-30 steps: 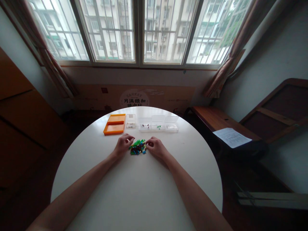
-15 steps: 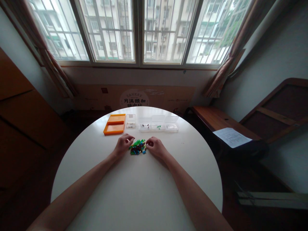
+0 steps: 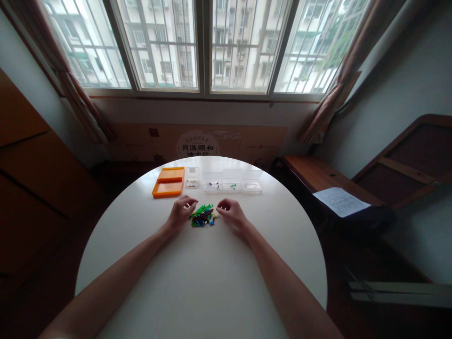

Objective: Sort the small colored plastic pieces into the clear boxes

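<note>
A small heap of toy building bricks, mostly green, dark brown and blue, lies on the white round table. My left hand rests against the heap's left side, its fingers curled and the thumb close to the index finger. Just right of the heap, my right hand has its fingers bent together in a pinch, slightly clear of the bricks. Anything between the fingertips of either hand is too small to make out.
Behind the heap stand an open orange case, a small clear box and a row of clear lidded boxes, some holding tiny pieces. Off the table's right side, a paper sheet lies on a wooden bench.
My right hand has shifted a little to the right, away from the heap, uncovering a few light pieces at its edge. The left hand is nearly still.
</note>
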Tool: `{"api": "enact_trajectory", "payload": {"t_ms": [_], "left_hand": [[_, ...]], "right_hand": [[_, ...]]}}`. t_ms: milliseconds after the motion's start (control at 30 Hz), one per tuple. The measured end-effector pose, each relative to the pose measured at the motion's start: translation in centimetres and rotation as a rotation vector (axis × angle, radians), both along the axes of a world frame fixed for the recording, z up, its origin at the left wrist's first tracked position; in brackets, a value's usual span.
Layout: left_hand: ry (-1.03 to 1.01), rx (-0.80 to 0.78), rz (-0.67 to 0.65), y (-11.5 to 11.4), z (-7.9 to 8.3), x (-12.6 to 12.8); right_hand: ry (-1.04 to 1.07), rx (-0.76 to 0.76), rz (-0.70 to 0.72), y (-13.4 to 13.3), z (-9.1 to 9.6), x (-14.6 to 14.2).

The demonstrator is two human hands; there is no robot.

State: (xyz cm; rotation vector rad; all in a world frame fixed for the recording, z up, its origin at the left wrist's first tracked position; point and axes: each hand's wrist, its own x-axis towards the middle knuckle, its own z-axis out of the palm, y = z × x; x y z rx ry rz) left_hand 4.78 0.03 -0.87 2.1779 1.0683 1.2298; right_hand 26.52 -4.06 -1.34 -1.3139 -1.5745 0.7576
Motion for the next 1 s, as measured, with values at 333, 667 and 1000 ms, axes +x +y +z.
{"api": "enact_trajectory", "payload": {"t_ms": [333,667,1000], "left_hand": [[0.165,0.240,-0.078,-2.7,1.0,0.9],[0.145,0.228,-0.120,-3.2,0.8,1.3],[0.111,0.245,-0.201,-3.3,0.4,1.4]], "right_hand": [[0.527,-0.044,-0.034,0.3,0.3,-0.3],[0.604,-0.230,0.225,-0.9,0.9,-1.4],[0.608,-0.293,0.325,-1.3,1.0,-1.8]]}}
